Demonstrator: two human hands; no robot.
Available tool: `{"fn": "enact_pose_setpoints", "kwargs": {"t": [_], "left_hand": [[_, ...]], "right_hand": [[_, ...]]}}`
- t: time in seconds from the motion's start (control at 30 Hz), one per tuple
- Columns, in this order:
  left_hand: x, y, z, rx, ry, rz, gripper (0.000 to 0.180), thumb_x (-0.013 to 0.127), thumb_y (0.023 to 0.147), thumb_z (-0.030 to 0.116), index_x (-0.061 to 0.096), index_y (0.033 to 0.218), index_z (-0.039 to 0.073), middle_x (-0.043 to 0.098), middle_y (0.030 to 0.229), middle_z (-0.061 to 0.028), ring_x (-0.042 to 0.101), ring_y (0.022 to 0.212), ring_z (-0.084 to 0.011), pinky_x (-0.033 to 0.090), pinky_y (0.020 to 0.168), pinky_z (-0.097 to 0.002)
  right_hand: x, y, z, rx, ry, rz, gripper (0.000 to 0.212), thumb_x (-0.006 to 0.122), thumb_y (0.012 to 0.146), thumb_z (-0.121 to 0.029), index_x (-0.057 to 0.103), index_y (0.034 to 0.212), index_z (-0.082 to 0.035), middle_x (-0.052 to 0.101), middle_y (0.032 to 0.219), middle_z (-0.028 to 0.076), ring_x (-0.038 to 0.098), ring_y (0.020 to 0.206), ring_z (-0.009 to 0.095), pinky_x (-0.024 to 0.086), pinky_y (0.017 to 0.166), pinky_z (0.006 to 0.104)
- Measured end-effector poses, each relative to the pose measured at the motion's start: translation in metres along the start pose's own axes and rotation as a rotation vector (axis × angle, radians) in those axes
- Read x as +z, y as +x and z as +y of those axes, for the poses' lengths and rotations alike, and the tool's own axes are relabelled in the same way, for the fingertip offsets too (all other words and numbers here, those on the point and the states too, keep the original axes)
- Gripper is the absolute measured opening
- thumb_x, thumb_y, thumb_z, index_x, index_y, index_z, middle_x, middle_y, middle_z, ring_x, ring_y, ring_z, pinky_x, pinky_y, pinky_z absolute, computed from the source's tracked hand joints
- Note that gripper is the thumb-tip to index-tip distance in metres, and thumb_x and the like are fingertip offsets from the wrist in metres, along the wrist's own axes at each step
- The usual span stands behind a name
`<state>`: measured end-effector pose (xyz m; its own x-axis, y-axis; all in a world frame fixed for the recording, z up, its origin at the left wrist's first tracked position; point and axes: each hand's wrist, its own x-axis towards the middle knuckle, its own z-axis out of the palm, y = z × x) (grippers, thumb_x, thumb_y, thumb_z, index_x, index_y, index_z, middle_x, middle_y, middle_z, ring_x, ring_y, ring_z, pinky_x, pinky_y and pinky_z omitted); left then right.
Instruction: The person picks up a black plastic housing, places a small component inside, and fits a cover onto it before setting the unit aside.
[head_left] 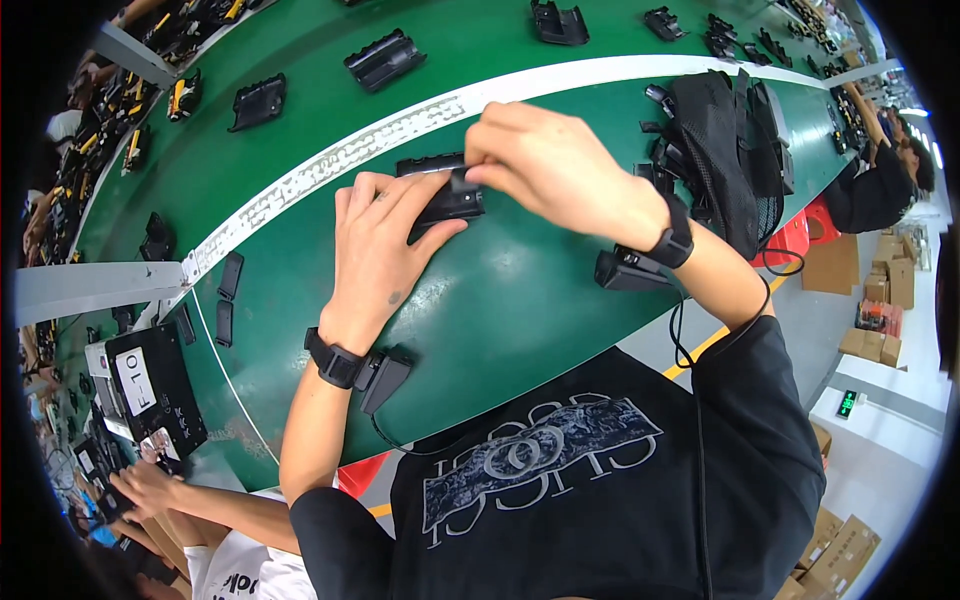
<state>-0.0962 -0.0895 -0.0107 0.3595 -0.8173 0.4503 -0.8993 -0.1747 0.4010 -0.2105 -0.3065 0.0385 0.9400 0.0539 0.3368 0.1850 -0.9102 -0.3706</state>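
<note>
A black, ribbed plastic housing [455,206] lies on the green table in front of me. My left hand [375,245] grips it from the left, with the fingers over its top and the thumb along its near edge. Above its right end, my right hand [555,165] has thumb and forefinger pinched together around a small dark piece [461,180]. That piece is mostly hidden by the fingers, and its kind cannot be made out. Each wrist wears a black strap with a small cabled device.
Past a white rail [330,150], several similar black housings [385,60] lie on a green surface. A black mesh bag [715,150] and small black parts sit at the right. Black pieces [228,300] and a black box [165,390] are at left. A co-worker's hand [150,490] works nearby.
</note>
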Motion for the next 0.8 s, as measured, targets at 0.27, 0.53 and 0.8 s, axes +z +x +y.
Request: {"fn": "enact_pose_setpoints", "kwargs": {"t": [0.27, 0.53, 0.8], "left_hand": [[0.003, -0.003, -0.001, 0.033, -0.001, 0.048, 0.05, 0.089, 0.08, 0.031, 0.075, 0.126, 0.014, 0.075, 0.118, 0.0032, 0.059, 0.1, -0.0212, 0.041, 0.087, -0.0395], [0.0, 0.005, -0.003, 0.107, 0.099, 0.058, 0.041, 0.089, 0.081, 0.028, 0.076, 0.117, 0.011, 0.074, 0.117, 0.0015, 0.06, 0.099, -0.0222, 0.042, 0.086, -0.0391], [0.005, 0.009, 0.004, 0.067, 0.08, -0.016, 0.042, 0.089, 0.083, 0.026, 0.076, 0.118, 0.007, 0.075, 0.117, -0.0038, 0.065, 0.101, -0.0264, 0.045, 0.088, -0.0404]], "right_hand": [[0.032, 0.002, -0.005, -0.039, -0.097, -0.043, 0.014, 0.076, 0.092, -0.013, 0.067, 0.096, -0.005, 0.062, 0.094, 0.008, 0.066, 0.092, 0.03, 0.057, 0.072, 0.0427], [0.018, 0.038, -0.01, -0.089, -0.239, -0.371, 0.006, 0.075, 0.085, -0.01, 0.073, 0.088, -0.005, 0.07, 0.093, 0.01, 0.072, 0.094, 0.033, 0.06, 0.075, 0.0439], [0.017, 0.015, -0.009, 0.024, -0.368, -0.236, 0.01, 0.074, 0.086, -0.015, 0.074, 0.09, -0.006, 0.072, 0.103, 0.015, 0.074, 0.098, 0.035, 0.063, 0.08, 0.0467]]}}
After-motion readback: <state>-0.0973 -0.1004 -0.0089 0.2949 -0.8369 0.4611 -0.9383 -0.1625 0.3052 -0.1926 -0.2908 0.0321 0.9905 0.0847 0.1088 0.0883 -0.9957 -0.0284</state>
